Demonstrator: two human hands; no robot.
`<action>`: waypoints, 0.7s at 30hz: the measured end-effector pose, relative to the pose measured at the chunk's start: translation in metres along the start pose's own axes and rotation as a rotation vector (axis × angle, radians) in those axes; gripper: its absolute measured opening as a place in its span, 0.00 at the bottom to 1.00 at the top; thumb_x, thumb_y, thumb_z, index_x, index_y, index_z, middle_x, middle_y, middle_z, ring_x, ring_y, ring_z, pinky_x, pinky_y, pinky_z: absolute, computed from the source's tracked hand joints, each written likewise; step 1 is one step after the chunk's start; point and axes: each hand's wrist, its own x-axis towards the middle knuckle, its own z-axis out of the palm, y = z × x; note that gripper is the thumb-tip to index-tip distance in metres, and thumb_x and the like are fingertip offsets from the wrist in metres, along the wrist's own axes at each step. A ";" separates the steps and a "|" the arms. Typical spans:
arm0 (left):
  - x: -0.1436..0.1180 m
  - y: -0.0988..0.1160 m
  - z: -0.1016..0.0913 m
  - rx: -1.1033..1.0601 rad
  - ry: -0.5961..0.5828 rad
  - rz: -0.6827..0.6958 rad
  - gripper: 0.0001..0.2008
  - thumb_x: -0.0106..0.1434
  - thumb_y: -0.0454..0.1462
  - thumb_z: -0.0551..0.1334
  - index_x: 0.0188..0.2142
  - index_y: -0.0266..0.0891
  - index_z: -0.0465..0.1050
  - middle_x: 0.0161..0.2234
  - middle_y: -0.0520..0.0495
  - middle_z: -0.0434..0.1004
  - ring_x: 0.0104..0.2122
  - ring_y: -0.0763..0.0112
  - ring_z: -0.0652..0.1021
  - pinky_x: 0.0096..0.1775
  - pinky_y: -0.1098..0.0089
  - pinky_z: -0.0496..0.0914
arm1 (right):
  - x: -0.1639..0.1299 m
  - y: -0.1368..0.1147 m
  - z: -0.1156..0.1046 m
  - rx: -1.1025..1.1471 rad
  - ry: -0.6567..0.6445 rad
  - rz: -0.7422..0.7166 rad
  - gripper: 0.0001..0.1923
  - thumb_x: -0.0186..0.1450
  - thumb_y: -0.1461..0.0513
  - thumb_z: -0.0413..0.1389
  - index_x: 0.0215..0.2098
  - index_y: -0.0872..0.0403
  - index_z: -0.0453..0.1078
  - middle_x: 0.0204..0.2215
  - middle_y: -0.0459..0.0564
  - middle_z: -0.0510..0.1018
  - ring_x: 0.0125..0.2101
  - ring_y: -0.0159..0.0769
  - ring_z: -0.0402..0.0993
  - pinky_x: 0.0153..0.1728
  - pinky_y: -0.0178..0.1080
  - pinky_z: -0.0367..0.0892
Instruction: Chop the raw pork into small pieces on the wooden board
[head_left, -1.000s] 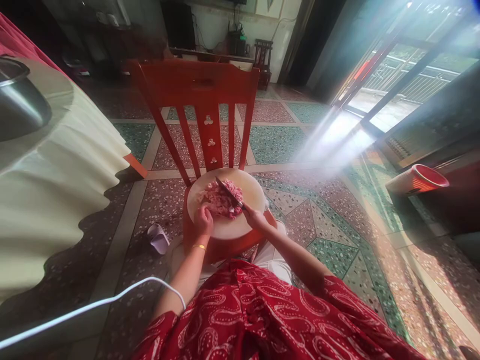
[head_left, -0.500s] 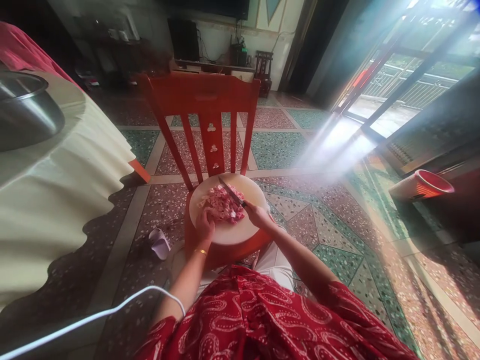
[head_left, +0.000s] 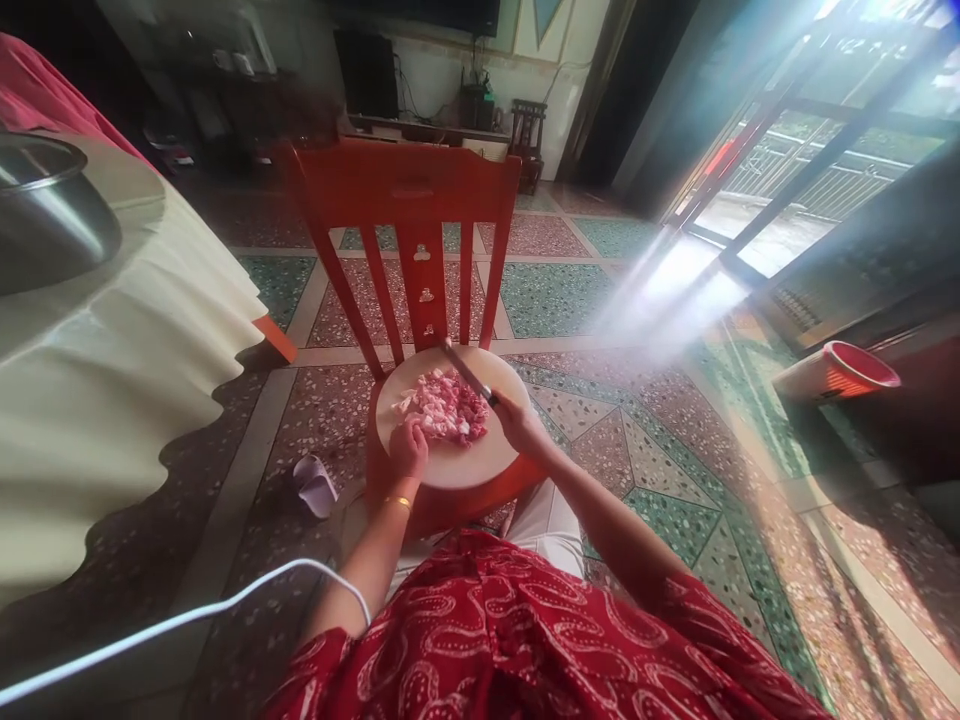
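Observation:
A pile of chopped raw meat, pink with pale bits, lies on a round cutting board set on the seat of a red wooden chair. At the near left edge of the pile, my left hand has its fingers curled down onto the meat. My right hand is closed round the dark handle of a knife at the board's right side. The blade points away and to the left, held over the far part of the meat. A gold bracelet circles my left wrist.
To the left stands a table with a pale cloth and a metal pot. A lilac slipper lies on the floor left of the chair. A white cable crosses at lower left. A bin stands at right.
The knife has lifted a little off the meat, its tip higher and slightly right. My left hand stays at the pile's edge. The view has shifted slightly.

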 end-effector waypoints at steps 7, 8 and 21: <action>-0.002 0.000 -0.001 0.001 0.025 -0.022 0.14 0.63 0.35 0.48 0.39 0.36 0.71 0.34 0.39 0.75 0.37 0.60 0.74 0.42 0.61 0.68 | -0.007 0.012 0.030 -0.028 -0.119 0.041 0.24 0.69 0.58 0.44 0.63 0.48 0.60 0.41 0.51 0.80 0.40 0.41 0.77 0.40 0.37 0.68; -0.002 0.001 -0.002 0.004 0.013 -0.020 0.13 0.63 0.35 0.48 0.39 0.36 0.71 0.34 0.39 0.75 0.37 0.60 0.74 0.41 0.61 0.68 | -0.009 0.014 0.029 -0.027 -0.118 0.036 0.23 0.69 0.58 0.45 0.61 0.48 0.62 0.41 0.51 0.80 0.40 0.41 0.76 0.40 0.38 0.68; -0.001 0.002 -0.003 -0.016 0.029 -0.005 0.13 0.63 0.36 0.49 0.38 0.38 0.71 0.33 0.40 0.75 0.36 0.61 0.75 0.41 0.61 0.68 | -0.002 0.008 0.017 0.065 -0.077 0.036 0.21 0.69 0.59 0.45 0.58 0.47 0.66 0.43 0.48 0.79 0.42 0.39 0.75 0.43 0.37 0.67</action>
